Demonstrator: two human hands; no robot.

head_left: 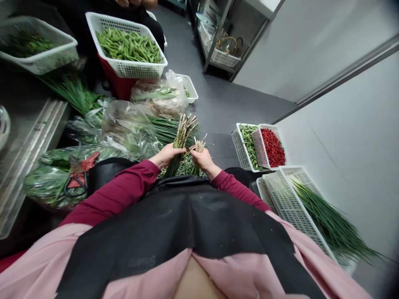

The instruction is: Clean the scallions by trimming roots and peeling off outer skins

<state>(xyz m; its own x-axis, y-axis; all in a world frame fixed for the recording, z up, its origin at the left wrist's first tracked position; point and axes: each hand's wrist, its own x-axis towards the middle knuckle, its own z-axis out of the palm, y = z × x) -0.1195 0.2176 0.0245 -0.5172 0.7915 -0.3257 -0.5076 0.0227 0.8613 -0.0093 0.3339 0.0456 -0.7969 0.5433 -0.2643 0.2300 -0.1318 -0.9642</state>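
Note:
My left hand (pixel 166 154) is closed around a thick bunch of green chives (pixel 182 135), their pale root ends pointing up and away from me. Just to the right, my right hand (pixel 203 160) grips a smaller bunch of chives (pixel 197 146), root ends up too. Both hands are held over my lap above a black apron (pixel 187 224). More loose chive stalks (pixel 165 128) lie on the floor just beyond the hands.
Plastic bags of greens (pixel 131 124) and red-handled scissors (pixel 79 170) lie at left. White baskets hold green pods (pixel 127 45), red chillies (pixel 272 147) and trimmed chives (pixel 324 216) at right. Another person sits behind the pod basket. A metal rack (pixel 224 37) stands at the back.

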